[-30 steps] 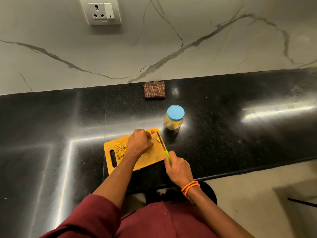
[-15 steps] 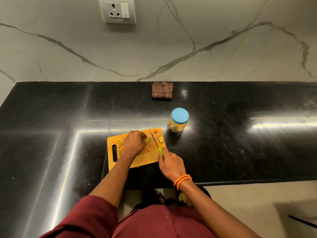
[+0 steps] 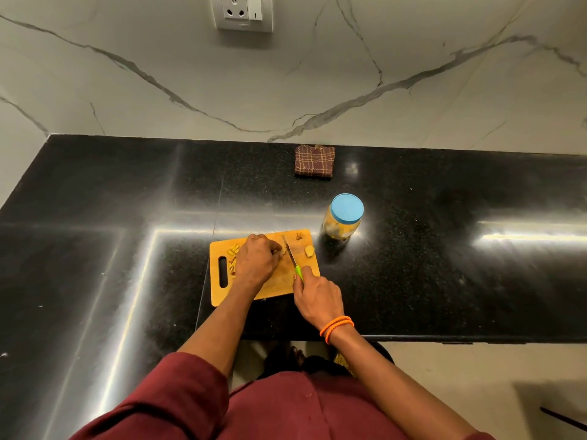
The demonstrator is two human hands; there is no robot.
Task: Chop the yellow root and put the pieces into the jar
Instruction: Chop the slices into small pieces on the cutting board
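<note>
Chopping happens on the board (image 3: 273,285) near the counter's (image 3: 444,281) front edge: the left hand (image 3: 256,261) curls down, pinning the root (image 3: 281,251), while the right hand (image 3: 317,298) grips the knife (image 3: 291,255) beside those fingers. Cut pieces (image 3: 233,254) sit at the board's left end. The capped jar (image 3: 344,217) waits off its far right corner, below a marble wall.

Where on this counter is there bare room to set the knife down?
Bare counter lies right of the jar, and more left of the cutting board. The strip between the folded cloth and the board is also free. The board is crowded: both hands, knife, cut pieces.
</note>
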